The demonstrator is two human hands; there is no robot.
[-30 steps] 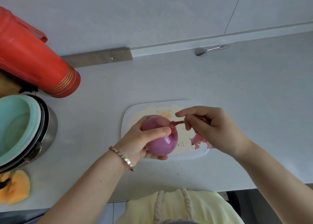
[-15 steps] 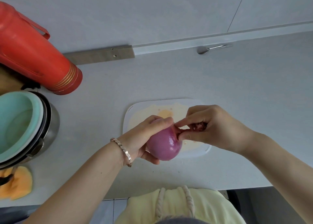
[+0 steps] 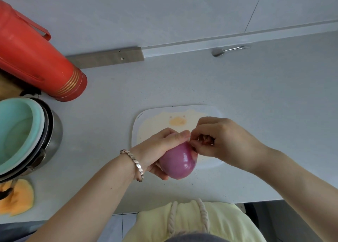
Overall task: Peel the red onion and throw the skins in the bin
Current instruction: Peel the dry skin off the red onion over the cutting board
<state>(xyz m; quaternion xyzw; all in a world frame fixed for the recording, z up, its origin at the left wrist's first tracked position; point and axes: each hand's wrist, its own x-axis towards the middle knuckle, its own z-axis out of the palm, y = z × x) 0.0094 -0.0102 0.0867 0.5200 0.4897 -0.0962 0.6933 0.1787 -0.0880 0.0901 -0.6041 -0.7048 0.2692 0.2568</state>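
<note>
Purple-red and glossy, the onion [image 3: 178,162] is smooth and egg-shaped. It is held in the air over the near edge of the chopping board [image 3: 144,119], a flat white plastic slab with rounded corners and a pale yellow cartoon face printed on it.

The left hand [image 3: 161,146] is curled round the onion from the side away from the board's middle, fingers over the top and thumb underneath. A bracelet [image 3: 136,164] of small faceted metal links sits on that wrist.

The right hand [image 3: 225,139] meets the left over the board, its fingertips [image 3: 193,143] pinching at the onion's upper end. Dry, crinkled, dark red skin scraps [image 3: 205,139] are bunched inside its curled fingers. The two hands touch at the onion.

The board lies on a pale grey, finely speckled counter [image 3: 256,95]. Far to the board's left stands a tall red plastic flask [image 3: 36,59] with gold ribbed bands near its base. Nearer than the flask, also left of the board, a mint-green bowl [image 3: 16,130] is nested in a shiny steel pot [image 3: 55,132]. A soft orange shape [image 3: 16,199] lies left of the board and nearer the counter edge; I cannot tell what it is. Beyond the board, by the wall, a metal spoon [image 3: 225,50] rests.
</note>
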